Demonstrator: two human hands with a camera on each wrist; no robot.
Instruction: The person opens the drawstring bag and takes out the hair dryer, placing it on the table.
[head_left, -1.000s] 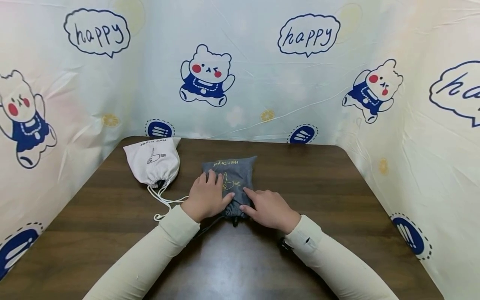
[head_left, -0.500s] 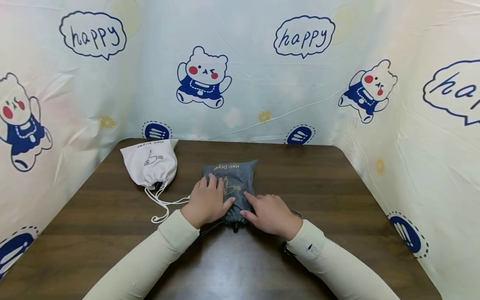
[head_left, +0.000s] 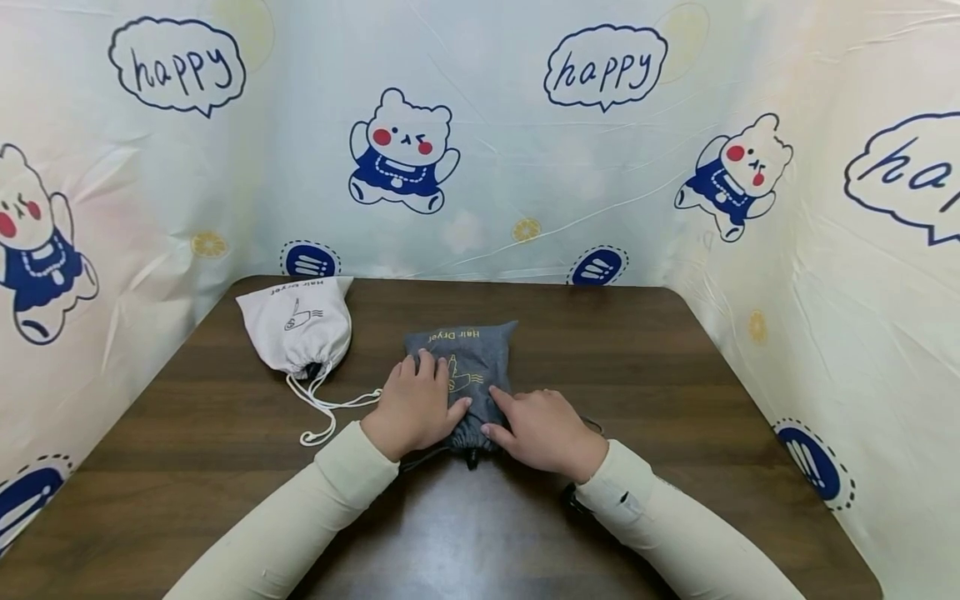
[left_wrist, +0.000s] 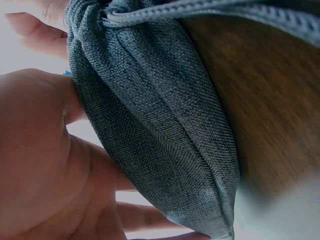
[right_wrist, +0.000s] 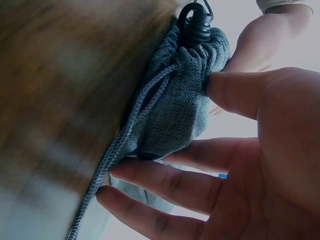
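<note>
A grey drawstring bag (head_left: pixel 480 367) with yellow "Hair Dryer" print and a dryer drawing lies flat on the table, its lettering upside down in the head view. Its gathered mouth faces the person, and a black ringed cable end (right_wrist: pixel 199 27) pokes out there. My left hand (head_left: pixel 416 404) rests on the bag's left side, fingers extended, thumb toward the mouth. On the other side, my right hand (head_left: pixel 551 429) touches the bag with its index finger and thumb. Below them, the other right fingers (right_wrist: pixel 165 187) stretch out beside the bag and its grey cord (right_wrist: pixel 112 155).
A white drawstring bag (head_left: pixel 300 325) with black "Hair Dryer" print lies at the back left of the brown wooden table (head_left: pixel 600 342). Its white cords (head_left: pixel 322 408) trail toward my left hand. A printed cloth (head_left: pixel 487 125) encloses the table's back and sides.
Both hands keep nearly the same place on the grey bag. The head view has shifted slightly, so the bags and cloth prints sit a little differently in it.
</note>
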